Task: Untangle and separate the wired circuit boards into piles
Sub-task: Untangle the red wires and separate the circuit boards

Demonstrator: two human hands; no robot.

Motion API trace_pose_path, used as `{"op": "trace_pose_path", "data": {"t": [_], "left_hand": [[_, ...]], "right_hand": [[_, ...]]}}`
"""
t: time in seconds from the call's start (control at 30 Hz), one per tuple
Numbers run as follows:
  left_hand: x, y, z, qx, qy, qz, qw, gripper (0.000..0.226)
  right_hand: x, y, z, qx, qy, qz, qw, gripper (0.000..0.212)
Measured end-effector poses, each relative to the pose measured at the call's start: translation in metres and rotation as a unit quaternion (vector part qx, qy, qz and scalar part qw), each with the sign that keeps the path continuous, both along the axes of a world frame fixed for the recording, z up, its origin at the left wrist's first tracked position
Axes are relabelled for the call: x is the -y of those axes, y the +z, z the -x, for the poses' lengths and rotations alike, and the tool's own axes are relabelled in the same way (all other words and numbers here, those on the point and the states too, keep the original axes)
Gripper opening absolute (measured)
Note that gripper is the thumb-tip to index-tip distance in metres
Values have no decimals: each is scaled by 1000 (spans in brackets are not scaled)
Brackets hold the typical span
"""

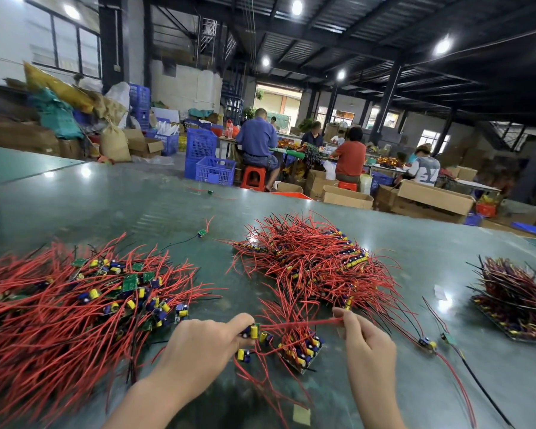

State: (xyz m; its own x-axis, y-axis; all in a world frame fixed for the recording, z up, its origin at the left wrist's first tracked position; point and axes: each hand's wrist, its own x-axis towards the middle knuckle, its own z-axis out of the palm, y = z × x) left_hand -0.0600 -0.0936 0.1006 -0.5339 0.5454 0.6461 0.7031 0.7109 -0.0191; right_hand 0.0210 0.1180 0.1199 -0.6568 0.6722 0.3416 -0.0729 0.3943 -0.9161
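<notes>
My left hand (203, 345) grips a small circuit board (252, 331) with yellow and blue capacitors, just above the green table (399, 249). Its red wires (304, 324) stretch taut to the right, where my right hand (365, 342) pinches their ends. Under the wires lies a small stacked bundle of boards (304, 351). A big tangled heap of boards with red wires (75, 311) lies at the left. A second large pile (310, 261) sits beyond my hands.
A darker stack of boards (514, 301) sits at the right edge. Two loose boards with red and black leads (429, 343) lie right of my right hand, one more (202, 232) farther back. Seated people, blue crates and cardboard boxes fill the hall beyond the table.
</notes>
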Motion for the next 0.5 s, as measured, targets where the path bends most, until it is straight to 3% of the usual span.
{"op": "trace_pose_path", "data": {"t": [0.1, 0.2, 0.3, 0.37, 0.43, 0.5], "left_hand": [[9, 10, 5, 14, 47, -63, 997, 26], [29, 17, 17, -1, 180, -143, 973, 37], [42, 15, 30, 13, 295, -138, 945, 83], [37, 14, 29, 38, 246, -153, 956, 80], [21, 10, 19, 136, 122, -147, 972, 56], [3, -2, 7, 251, 23, -99, 963, 34]], "right_hand": [[4, 3, 0, -11, 49, 23, 998, 32], [9, 4, 0, -23, 71, 56, 996, 31], [7, 2, 2, -28, 64, 69, 995, 26], [6, 1, 2, -25, 63, 71, 995, 27], [7, -1, 2, -14, 74, 59, 995, 29], [9, -2, 2, 11, 93, 39, 995, 30]]}}
